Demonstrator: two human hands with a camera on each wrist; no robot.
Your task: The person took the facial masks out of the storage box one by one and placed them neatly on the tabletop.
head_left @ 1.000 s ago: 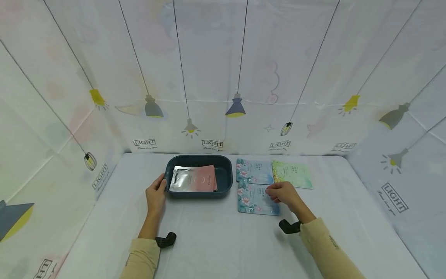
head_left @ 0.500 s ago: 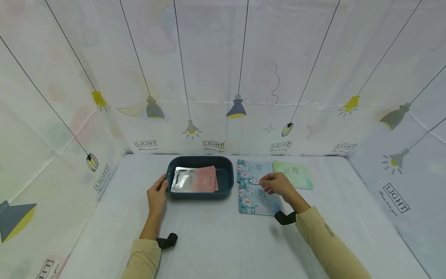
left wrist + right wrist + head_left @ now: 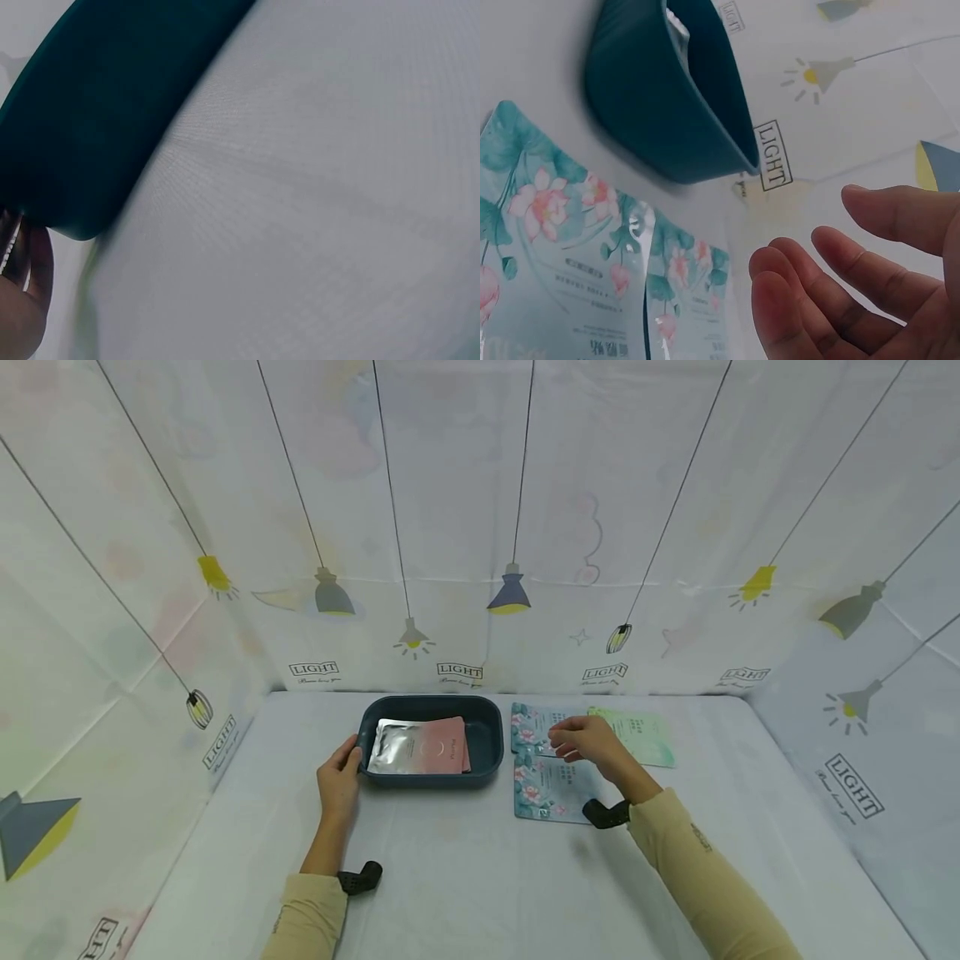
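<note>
My left hand (image 3: pixel 339 785) grips the left end of a dark teal plastic basin (image 3: pixel 431 781), fingertips at its rim. In the left wrist view, its fingers (image 3: pixel 39 262) meet the basin's outer end wall. Inside the basin lie pink and silver sheet mask packets (image 3: pixel 438 747), overlapping. My right hand (image 3: pixel 596 747) hovers with loosely bent fingers and nothing between them. Below it are two blue flowered sheet mask packets, a far one (image 3: pixel 536 727) and a near one (image 3: pixel 551 789), laid flat. A green sheet mask packet (image 3: pixel 637 739) lies just right of the far blue one.
A white cloth covers the table (image 3: pixel 450 877). Behind it and at both sides hangs a pale curtain (image 3: pixel 450 527) printed with lamps. Black wrist cameras sit on the left (image 3: pixel 360 878) and right (image 3: pixel 606 814) wrists.
My right hand has moved left and away from me, from the near blue packet to over the far one. The left hand, the basin and the packets stay where they were.
</note>
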